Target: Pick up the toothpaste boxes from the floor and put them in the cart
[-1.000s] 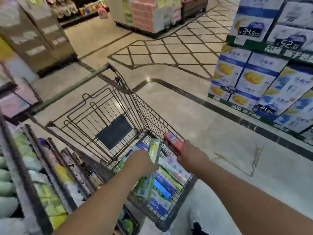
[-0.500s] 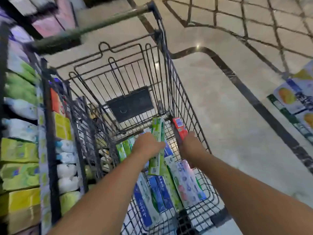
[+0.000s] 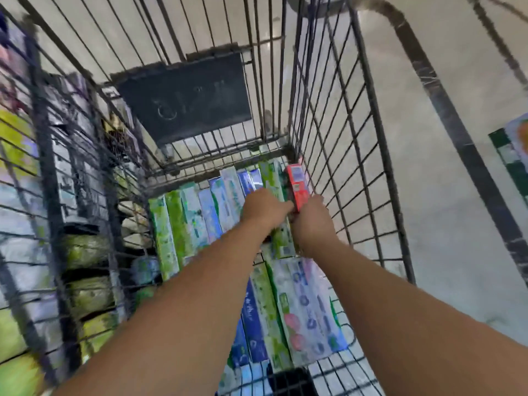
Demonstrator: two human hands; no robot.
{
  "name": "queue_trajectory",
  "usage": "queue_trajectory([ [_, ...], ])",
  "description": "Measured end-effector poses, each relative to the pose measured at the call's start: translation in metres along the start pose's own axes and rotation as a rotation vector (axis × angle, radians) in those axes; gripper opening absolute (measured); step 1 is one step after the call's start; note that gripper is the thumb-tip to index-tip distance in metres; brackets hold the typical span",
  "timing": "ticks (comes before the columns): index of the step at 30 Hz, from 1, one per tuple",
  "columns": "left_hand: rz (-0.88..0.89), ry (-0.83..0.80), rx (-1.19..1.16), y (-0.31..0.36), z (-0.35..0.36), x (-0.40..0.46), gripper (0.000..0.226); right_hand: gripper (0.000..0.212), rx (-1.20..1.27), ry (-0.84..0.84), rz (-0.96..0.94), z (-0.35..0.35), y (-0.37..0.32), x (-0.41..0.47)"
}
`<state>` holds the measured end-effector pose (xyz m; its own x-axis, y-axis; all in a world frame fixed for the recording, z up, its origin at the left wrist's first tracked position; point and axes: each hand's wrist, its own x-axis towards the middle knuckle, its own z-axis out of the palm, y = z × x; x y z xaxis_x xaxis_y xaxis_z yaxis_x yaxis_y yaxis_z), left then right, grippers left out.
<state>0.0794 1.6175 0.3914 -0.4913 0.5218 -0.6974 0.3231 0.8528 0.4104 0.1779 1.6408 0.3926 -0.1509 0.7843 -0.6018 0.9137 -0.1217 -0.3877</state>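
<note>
I look down into a wire shopping cart (image 3: 337, 144) whose bottom is lined with several toothpaste boxes (image 3: 197, 221) in green, blue and white. My left hand (image 3: 264, 208) is deep in the cart, closed on a green toothpaste box (image 3: 281, 238) that lies among the far row. My right hand (image 3: 313, 221) is right beside it, gripping a red toothpaste box (image 3: 297, 182) held against the cart's right wall. A wider white and pink box (image 3: 308, 307) lies nearer to me.
A dark plastic flap (image 3: 185, 95) hangs on the cart's far wall. Store shelves with green and white packs (image 3: 25, 252) stand close on the left. Pale tiled floor with a dark inlay band (image 3: 463, 144) lies to the right, with a display's corner (image 3: 514, 155) at the edge.
Both hands have gone lower and farther into the cart, carrying the green and red boxes down to the layer of boxes. My view has tipped steeply downward and closer.
</note>
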Motion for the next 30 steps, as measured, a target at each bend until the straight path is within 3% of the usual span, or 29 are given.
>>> queue_trajectory([
  [4,-0.037,-0.072,-0.110,-0.007,0.016,0.020,0.045,0.011,0.055,0.048,0.034,0.021,0.010,0.022],
  [12,0.069,-0.105,-0.156,-0.012,0.010,0.040,0.055,0.020,0.049,0.017,0.026,0.021,0.014,0.038],
  [17,0.083,-0.067,-0.169,-0.019,0.018,0.046,0.034,0.027,0.042,0.030,-0.062,0.021,0.019,0.039],
  [23,0.162,0.023,0.220,-0.035,0.031,0.033,0.016,0.025,-0.028,-0.015,-0.120,0.024,0.026,0.035],
  [25,0.169,0.043,0.270,-0.039,0.038,0.031,0.018,0.025,-0.066,0.037,-0.217,0.028,0.033,0.032],
  [27,0.188,0.038,0.289,-0.040,0.037,0.028,0.019,0.039,-0.168,0.069,-0.350,0.037,0.042,0.028],
  [30,0.240,0.031,0.295,-0.043,0.021,0.020,0.014,0.048,-0.246,0.074,-0.362,0.042,0.045,0.024],
])
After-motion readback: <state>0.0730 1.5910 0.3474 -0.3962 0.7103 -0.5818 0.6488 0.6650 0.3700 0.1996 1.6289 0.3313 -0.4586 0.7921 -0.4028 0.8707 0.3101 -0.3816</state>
